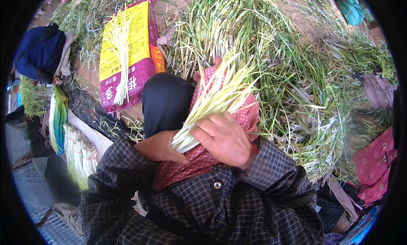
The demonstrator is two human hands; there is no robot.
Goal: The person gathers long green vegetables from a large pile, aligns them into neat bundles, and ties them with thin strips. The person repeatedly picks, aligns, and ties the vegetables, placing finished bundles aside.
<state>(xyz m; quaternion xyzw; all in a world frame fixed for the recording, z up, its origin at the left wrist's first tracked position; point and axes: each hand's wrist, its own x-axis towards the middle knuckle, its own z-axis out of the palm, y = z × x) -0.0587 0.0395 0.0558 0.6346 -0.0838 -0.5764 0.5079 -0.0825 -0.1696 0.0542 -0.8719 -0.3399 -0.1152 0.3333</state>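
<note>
A loose bundle of pale yellow-white leafy stalks, perhaps blanched chives, lies slanted over my lap, its leaf tips pointing up and right. My left hand cups the white stem ends from below and the left. Over the lower part of the bundle, my right hand grips with bent fingers. Beneath them a red-and-white checked cloth covers my leg. To the left, a smaller bunch of the same stalks rests on a purple and yellow printed sack.
A large heap of green leafy stalks spreads ahead and right. Tied bundles with white stems stand at left, near a dark blue cloth item. Pink patterned fabric is at far right. My dark-clad knee rises beside the sack.
</note>
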